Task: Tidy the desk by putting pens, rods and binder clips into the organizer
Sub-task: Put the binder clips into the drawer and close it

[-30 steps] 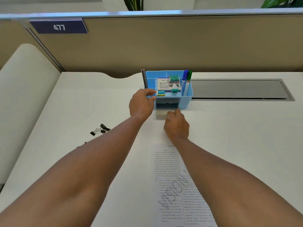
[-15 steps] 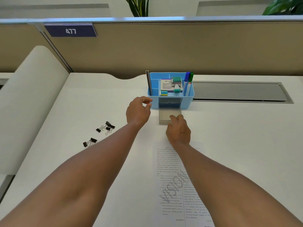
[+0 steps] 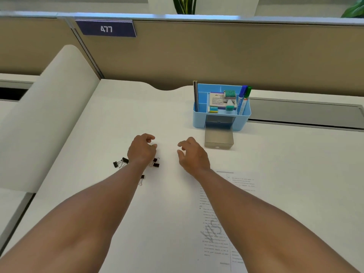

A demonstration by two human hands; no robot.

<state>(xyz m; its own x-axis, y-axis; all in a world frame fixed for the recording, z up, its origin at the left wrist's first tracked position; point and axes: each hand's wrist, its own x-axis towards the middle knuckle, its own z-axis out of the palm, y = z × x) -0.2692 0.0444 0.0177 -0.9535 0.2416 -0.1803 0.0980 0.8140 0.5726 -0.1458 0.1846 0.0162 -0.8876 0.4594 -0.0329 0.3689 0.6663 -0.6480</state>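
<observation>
Left hand: left hand point(image 3: 142, 149) hovered low over the scattered binder clips point(image 3: 120, 163), fingers loosely curled, gripping nothing that showed; whether a fingertip touched a clip could not be told.
Right hand: right hand point(image 3: 192, 154) hung just above the desk point(image 3: 295, 184), between the clips and the drawer, fingers relaxed and half spread, holding nothing.
Clips: small black ones, at least 4 visible, lying loose on the desk under and either side of the left wrist; some were likely hidden by the arm.
Risk 1: clips were small and close-set; a hasty pinch would probably take 1 and flick its neighbours away, perhaps toward the desk's left edge.
Risk 2: the wire handles could snag each other, so a lifted clip might drag a second and drop it mid-carry.
Risk 3: the drawer looked pulled far out; a knock from a passing hand could tip it free or shove the organizer back.
Risk 4: the forearm covered part of the pile, so a clip could be missed.
Organizer: blue organizer point(image 3: 221, 107), well apart from the clips, to their right and farther back.
Left slot: thin dark rods point(image 3: 195, 95), upright.
Right slot: 2 pens point(image 3: 243, 99), caps up, blue and green.
Middle: small boxes, erasers and a stamp-like block, packed close.
Drawer: grey drawer point(image 3: 219, 139), open, looked empty.
Paper: printed sheet point(image 3: 226, 223) under the right forearm.
</observation>
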